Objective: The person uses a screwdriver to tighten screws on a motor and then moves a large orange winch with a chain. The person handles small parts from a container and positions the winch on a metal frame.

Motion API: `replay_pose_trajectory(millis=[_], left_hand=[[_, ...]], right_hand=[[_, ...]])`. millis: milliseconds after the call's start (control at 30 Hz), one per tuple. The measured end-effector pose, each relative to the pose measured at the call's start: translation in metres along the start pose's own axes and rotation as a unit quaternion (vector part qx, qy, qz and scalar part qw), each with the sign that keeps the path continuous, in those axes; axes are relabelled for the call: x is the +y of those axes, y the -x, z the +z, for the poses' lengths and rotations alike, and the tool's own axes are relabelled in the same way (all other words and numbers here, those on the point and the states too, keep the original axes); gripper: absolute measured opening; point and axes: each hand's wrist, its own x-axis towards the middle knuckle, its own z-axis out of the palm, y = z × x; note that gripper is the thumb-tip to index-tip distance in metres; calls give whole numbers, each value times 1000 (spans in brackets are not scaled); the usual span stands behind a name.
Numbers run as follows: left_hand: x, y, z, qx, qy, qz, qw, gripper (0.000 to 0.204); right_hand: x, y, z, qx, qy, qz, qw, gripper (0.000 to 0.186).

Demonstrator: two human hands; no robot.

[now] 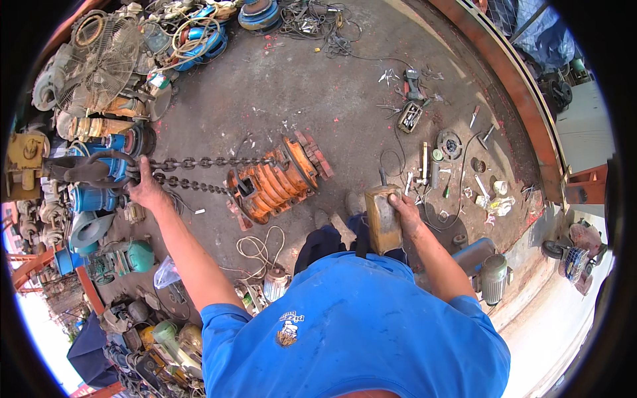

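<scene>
My left hand (147, 192) is stretched out to the left, its fingers closed on the chain where it meets the hook. That heavy lifting chain (199, 162) runs in two strands to an orange ribbed motor casing (275, 182), which rests on the floor with reddish blocks beside it. A thick dark hook (93, 170) hangs below a yellow hoist block (25, 159) at the far left. Close to my body, my right hand (406, 215) grips a worn yellow hoist pendant (383, 222) by its right side. The pendant's button face is hard to make out.
Pumps, blue motors and a fan guard (99, 63) crowd the left side. Right of the casing lie a cordless tool (413, 83), a tool tray (411, 116), a hammer (488, 136) and loose parts. A rope (262, 249) and a grey motor (494, 278) are near my feet.
</scene>
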Motion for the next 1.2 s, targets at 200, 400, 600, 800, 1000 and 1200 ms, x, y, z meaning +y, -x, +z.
replay_pose_trajectory(millis=[200, 400, 600, 800, 1000, 1200], left_hand=[[7, -91, -11, -93, 57, -91, 990, 41], [42, -88, 17, -44, 56, -13, 997, 27], [30, -176, 27, -41, -39, -8, 998, 34], [29, -253, 64, -5, -6, 69, 998, 34], [23, -313, 108, 56, -75, 112, 989, 31], [30, -393, 162, 120, -117, 165, 972, 34]], right_hand=[[5, 46, 1, 66, -34, -39, 996, 55], [27, 67, 1, 139, -26, -74, 987, 50], [14, 52, 36, 125, -22, -92, 988, 48], [-13, -3, 50, 145, 0, -91, 985, 55], [-69, -100, 75, 142, 42, -33, 988, 56], [-153, -239, 117, 25, 76, 11, 997, 53]])
